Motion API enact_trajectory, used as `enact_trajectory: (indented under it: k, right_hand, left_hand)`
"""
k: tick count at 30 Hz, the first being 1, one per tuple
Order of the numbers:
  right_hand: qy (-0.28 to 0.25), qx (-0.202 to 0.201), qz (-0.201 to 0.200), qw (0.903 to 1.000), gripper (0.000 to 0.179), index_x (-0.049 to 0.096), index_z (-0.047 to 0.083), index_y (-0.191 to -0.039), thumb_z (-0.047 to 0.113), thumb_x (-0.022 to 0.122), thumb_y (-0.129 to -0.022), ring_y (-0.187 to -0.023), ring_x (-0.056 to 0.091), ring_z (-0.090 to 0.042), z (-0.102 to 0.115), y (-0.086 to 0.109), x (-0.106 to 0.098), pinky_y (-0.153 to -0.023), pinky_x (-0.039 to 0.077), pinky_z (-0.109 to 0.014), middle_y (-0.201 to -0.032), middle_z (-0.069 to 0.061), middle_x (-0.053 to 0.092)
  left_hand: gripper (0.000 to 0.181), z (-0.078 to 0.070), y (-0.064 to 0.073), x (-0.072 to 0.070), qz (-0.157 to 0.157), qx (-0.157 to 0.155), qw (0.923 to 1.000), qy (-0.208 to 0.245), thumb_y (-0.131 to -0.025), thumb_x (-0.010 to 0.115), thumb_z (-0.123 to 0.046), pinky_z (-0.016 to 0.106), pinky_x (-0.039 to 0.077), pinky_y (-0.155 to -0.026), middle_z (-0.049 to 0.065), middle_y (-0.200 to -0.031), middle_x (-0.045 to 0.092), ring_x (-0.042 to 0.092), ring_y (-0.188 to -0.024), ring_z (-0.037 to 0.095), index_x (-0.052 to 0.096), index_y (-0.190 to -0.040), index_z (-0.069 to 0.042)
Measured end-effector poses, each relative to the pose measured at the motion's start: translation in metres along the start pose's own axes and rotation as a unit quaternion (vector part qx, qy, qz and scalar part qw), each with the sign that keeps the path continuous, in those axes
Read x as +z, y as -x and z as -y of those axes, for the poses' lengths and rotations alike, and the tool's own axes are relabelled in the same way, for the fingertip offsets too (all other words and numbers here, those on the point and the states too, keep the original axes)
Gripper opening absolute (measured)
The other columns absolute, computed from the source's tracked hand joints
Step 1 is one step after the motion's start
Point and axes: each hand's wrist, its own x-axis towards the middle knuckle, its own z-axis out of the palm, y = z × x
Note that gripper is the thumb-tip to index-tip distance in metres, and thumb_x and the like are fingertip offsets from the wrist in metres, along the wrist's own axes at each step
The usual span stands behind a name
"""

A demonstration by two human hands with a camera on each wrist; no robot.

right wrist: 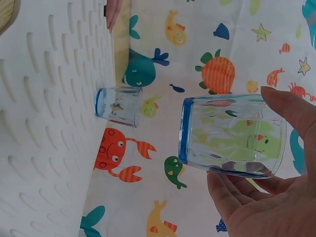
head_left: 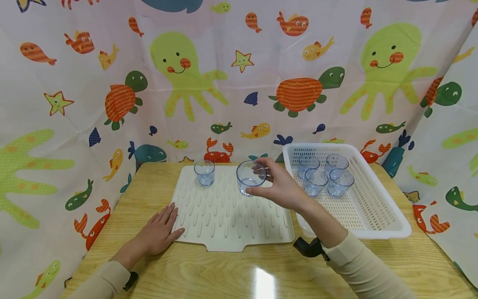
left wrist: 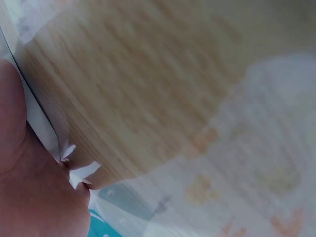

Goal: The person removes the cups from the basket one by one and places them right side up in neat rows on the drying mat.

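A clear blue-tinted drinking glass (head_left: 246, 181) is held upright over the white ridged drying mat (head_left: 224, 220); my right hand (head_left: 278, 182) grips it from the right, thumb on the near side and fingers on the far side. In the right wrist view the held glass (right wrist: 232, 136) shows its thick blue base raised off the mat. A second glass (head_left: 204, 173) stands at the mat's back left. My left hand (head_left: 158, 232) lies flat with straight fingers, fingertips on the mat's left edge. The left wrist view shows only part of that hand (left wrist: 39, 192).
At the right stands a white perforated plastic basket (head_left: 373, 207) with several matching glasses (head_left: 315, 182) in its back left part. Both basket and mat are on a wooden table (head_left: 209, 274). Behind hangs a curtain (head_left: 239, 95) printed with sea animals.
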Motion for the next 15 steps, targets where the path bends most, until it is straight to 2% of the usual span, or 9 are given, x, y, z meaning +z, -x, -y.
enact_trajectory:
  k: [10,15]
  right_hand:
    - [0.003,-0.003,0.0,1.0,0.078,0.042,0.007,-0.148,0.025,0.085,-0.085,-0.135,0.054,-0.038,0.0,-0.005,0.007,-0.109,0.046,-0.05,-0.142,-0.015,0.056]
    - [0.005,0.005,-0.001,1.0,0.08,0.043,0.007,-0.148,0.025,0.086,-0.084,-0.135,0.054,-0.039,-0.001,-0.008,0.011,-0.108,0.047,-0.049,-0.142,-0.014,0.056]
  left_hand:
    - [0.089,-0.001,0.001,-0.003,0.006,0.002,0.9999,0.012,-0.105,0.039,-0.063,0.067,0.015,-0.119,0.026,-0.168,0.015,0.014,-0.154,0.045,0.024,-0.159,0.006]
    - [0.089,0.0,0.001,-0.002,0.005,-0.001,1.0,0.002,-0.105,0.038,-0.063,0.066,0.016,-0.12,0.024,-0.168,0.015,0.015,-0.155,0.044,0.024,-0.16,0.005]
